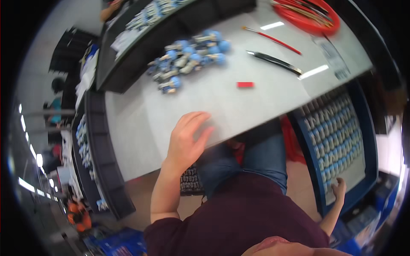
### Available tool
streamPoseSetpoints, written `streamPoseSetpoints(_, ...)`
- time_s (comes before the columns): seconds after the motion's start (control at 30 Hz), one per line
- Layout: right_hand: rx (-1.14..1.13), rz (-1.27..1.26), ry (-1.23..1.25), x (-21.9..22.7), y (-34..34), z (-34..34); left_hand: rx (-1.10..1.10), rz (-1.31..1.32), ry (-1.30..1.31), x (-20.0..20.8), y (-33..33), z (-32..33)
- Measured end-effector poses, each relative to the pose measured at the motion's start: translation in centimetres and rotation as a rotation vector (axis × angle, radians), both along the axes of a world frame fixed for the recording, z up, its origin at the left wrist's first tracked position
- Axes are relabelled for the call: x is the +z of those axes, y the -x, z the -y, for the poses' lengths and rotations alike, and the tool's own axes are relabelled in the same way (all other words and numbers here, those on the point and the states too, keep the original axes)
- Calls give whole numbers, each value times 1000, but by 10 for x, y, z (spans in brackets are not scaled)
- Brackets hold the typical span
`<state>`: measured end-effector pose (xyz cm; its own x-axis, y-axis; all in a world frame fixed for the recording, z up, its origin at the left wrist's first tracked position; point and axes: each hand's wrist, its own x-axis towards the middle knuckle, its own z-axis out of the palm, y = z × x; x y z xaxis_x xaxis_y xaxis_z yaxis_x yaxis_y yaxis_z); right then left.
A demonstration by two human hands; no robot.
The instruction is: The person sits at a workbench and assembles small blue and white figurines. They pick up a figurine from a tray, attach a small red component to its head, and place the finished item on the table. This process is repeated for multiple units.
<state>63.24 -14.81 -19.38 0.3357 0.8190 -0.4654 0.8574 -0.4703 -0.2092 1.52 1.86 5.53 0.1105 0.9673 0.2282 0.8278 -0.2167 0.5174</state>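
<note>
My left hand (188,138) hovers over the near edge of the white table (145,128), thumb apart from the loosely bent fingers, holding nothing. Low on the right, my right hand (338,190) reaches over the near end of a dark blue crate (372,149). Its fingers look parted beside the closest small light-blue and grey figurines (335,141), which stand in rows; I see nothing in its grasp. A loose, blurred cluster of similar figurines (183,59) lies on the table beyond my left hand.
A small red block (245,85), black tweezers (275,62) and a thin red paintbrush (273,40) lie on the table. A red bowl (294,23) of brushes stands at the far right. Dark trays (104,158) of figurines border the left and far sides.
</note>
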Motion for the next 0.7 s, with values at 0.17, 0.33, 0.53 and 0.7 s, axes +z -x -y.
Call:
streamPoseSetpoints(0.17, -147, -267, -694, 69, 82, -94, 42, -59, -154, 15, 47, -37)
streamPoseSetpoints(0.33, 269, -548, -932, 180, 243, -172, 152, -390, -178, -6, 80, -72)
streamPoseSetpoints(0.53, 659, -995, -880, 224, 377, -196, 166, 32, -69, 8, 81, -49)
streamPoseSetpoints(0.7, 640, -1344, -621, 227, 465, -202, 174, 1097, 228, 11, 68, -4)
